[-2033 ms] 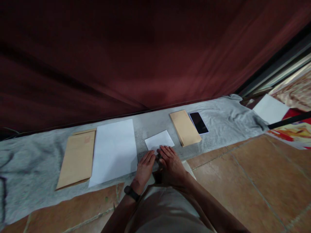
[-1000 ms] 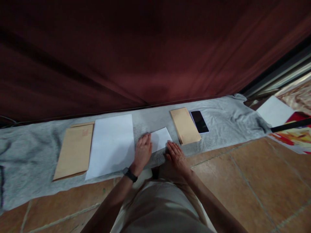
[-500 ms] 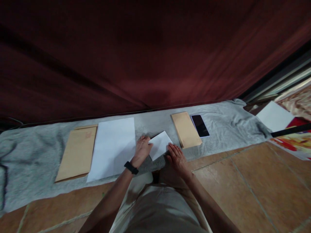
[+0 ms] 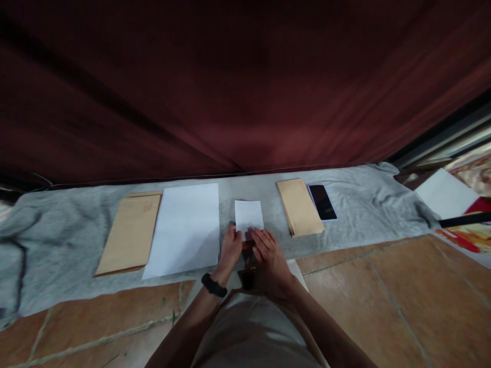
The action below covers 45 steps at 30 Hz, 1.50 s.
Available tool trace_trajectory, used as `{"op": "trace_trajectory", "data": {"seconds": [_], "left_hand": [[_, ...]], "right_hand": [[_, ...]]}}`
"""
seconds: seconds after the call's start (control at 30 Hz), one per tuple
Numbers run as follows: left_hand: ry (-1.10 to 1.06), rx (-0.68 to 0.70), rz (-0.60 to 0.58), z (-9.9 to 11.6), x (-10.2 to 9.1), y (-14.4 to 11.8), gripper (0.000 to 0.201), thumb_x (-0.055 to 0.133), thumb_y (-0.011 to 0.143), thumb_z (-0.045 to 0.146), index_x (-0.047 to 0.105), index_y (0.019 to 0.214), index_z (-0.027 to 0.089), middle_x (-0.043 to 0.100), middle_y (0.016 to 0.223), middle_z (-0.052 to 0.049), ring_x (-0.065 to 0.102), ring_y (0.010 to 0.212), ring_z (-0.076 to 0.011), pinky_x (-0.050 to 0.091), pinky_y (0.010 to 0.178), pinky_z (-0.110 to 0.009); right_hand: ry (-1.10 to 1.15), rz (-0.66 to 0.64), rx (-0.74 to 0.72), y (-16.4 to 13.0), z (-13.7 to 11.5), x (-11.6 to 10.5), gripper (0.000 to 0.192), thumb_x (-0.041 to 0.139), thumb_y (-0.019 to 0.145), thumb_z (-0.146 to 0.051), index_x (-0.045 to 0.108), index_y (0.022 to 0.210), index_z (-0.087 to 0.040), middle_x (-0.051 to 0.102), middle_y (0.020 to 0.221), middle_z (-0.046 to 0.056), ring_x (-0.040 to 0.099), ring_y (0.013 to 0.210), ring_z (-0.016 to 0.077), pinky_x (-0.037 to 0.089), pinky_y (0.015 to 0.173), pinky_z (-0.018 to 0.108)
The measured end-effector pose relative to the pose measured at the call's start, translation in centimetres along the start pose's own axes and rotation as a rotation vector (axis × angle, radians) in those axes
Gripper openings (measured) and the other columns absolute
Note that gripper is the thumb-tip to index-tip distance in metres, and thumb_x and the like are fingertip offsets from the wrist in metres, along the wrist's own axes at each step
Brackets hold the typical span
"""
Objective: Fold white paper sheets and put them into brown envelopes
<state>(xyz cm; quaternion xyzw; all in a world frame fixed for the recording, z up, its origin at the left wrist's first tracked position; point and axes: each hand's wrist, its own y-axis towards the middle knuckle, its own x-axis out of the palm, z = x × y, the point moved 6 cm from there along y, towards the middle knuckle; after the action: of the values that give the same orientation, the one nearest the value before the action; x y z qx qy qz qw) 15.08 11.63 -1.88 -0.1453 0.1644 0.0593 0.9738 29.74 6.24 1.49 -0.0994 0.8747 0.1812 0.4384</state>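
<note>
A small folded white paper [image 4: 249, 215] lies on the grey cloth [image 4: 356, 204] straight in front of me, its long side pointing away. My left hand [image 4: 230, 251], with a black wristband, rests on the paper's near left corner. My right hand [image 4: 268, 253] lies flat with its fingertips on the paper's near edge. Both hands press down on the paper; neither lifts it. A large white sheet [image 4: 186, 229] lies just left of my left hand.
A brown envelope [image 4: 130, 232] lies left of the large sheet. A stack of narrow brown envelopes [image 4: 299, 207] and a dark phone [image 4: 322, 202] lie to the right. Another white sheet [image 4: 445, 193] is far right. A dark red curtain [image 4: 230, 87] hangs behind; tiled floor [image 4: 383, 286] lies near me.
The small paper was turned from a slanted lie to straight, and it looks narrower. My left hand moved from its far left side back to its near edge, beside my right hand.
</note>
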Motion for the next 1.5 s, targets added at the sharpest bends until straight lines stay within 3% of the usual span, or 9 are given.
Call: {"op": "trace_trajectory", "data": {"seconds": [0.13,0.23,0.43,0.57,0.63,0.8,0.93,1.2,1.5], "left_hand": [[0.078,-0.110,-0.089,-0.5,0.2,-0.4,0.016,0.046,0.090,0.021,0.055,0.103,0.019,0.064,0.064,0.002,0.060,0.045,-0.0160,0.051,0.048,-0.029],[0.234,-0.072,-0.058,0.2,-0.5,-1.1,0.021,0.049,0.093,0.024,0.055,0.112,0.018,0.069,0.072,-0.003,0.067,0.056,-0.0209,0.052,0.057,-0.032],[0.823,0.300,0.102,2.7,-1.3,-3.3,0.023,0.043,0.101,0.026,0.061,0.112,0.016,0.074,0.094,-0.012,0.072,0.087,-0.0272,0.054,0.079,-0.038],[0.831,0.675,-0.007,4.3,1.6,-4.8,0.033,0.041,0.103,0.027,0.061,0.127,0.017,0.067,0.131,-0.015,0.060,0.127,-0.0272,0.049,0.106,-0.043],[0.816,0.763,-0.093,4.3,3.0,-5.1,0.044,0.042,0.104,0.035,0.052,0.142,0.015,0.055,0.150,-0.014,0.045,0.144,-0.0268,0.041,0.116,-0.045],[0.851,0.718,-0.136,3.0,3.5,-4.3,0.058,0.037,0.105,0.045,0.039,0.154,0.014,0.042,0.161,-0.013,0.032,0.153,-0.0252,0.033,0.123,-0.046],[0.872,0.699,-0.106,3.2,3.4,-3.8,0.057,0.037,0.105,0.043,0.042,0.153,0.011,0.042,0.160,-0.015,0.029,0.154,-0.0255,0.032,0.124,-0.045],[0.860,0.747,-0.178,4.9,6.8,-0.9,0.060,0.037,0.105,0.045,0.046,0.149,0.006,0.043,0.159,-0.018,0.031,0.153,-0.0271,0.030,0.125,-0.046],[0.885,0.789,-0.160,4.4,6.8,2.1,0.061,0.035,0.105,0.047,0.042,0.153,0.010,0.039,0.162,-0.014,0.029,0.154,-0.0255,0.025,0.127,-0.046]], "right_hand": [[-0.032,-0.089,-0.021,-0.4,-0.6,0.7,0.050,0.042,0.104,-0.021,0.044,0.154,-0.018,0.049,0.156,0.013,0.043,0.146,0.0271,0.033,0.122,0.054],[-0.048,-0.114,-0.021,-0.8,-0.5,0.5,0.048,0.041,0.105,-0.021,0.046,0.152,-0.017,0.048,0.157,0.014,0.042,0.147,0.0277,0.031,0.123,0.055],[-0.072,-0.115,-0.036,-1.1,-0.2,0.4,0.052,0.043,0.103,-0.020,0.042,0.155,-0.018,0.047,0.158,0.013,0.042,0.147,0.0270,0.031,0.124,0.053],[-0.100,-0.093,-0.079,-1.4,0.0,1.2,0.054,0.050,0.098,-0.019,0.046,0.152,-0.013,0.049,0.155,0.016,0.039,0.148,0.0282,0.029,0.124,0.053],[-0.118,-0.074,-0.101,-1.8,-0.1,1.4,0.058,0.056,0.095,-0.022,0.047,0.151,-0.009,0.051,0.152,0.018,0.037,0.149,0.0300,0.028,0.125,0.054],[-0.174,-0.081,-0.134,-2.4,-0.5,1.1,0.059,0.059,0.093,-0.024,0.049,0.150,-0.015,0.047,0.156,0.017,0.033,0.150,0.0315,0.025,0.125,0.056],[-0.168,-0.098,-0.119,-2.4,-0.5,0.5,0.051,0.051,0.098,-0.020,0.051,0.149,-0.017,0.049,0.155,0.014,0.038,0.147,0.0283,0.028,0.125,0.054],[-0.128,-0.045,-0.138,-2.4,-0.6,0.4,0.046,0.053,0.095,-0.018,0.059,0.141,-0.018,0.060,0.143,0.013,0.043,0.143,0.0303,0.031,0.123,0.057],[-0.170,-0.055,-0.065,-2.3,-0.4,0.5,0.047,0.044,0.102,-0.019,0.050,0.148,-0.014,0.058,0.147,0.014,0.044,0.144,0.0267,0.034,0.122,0.053]]}}
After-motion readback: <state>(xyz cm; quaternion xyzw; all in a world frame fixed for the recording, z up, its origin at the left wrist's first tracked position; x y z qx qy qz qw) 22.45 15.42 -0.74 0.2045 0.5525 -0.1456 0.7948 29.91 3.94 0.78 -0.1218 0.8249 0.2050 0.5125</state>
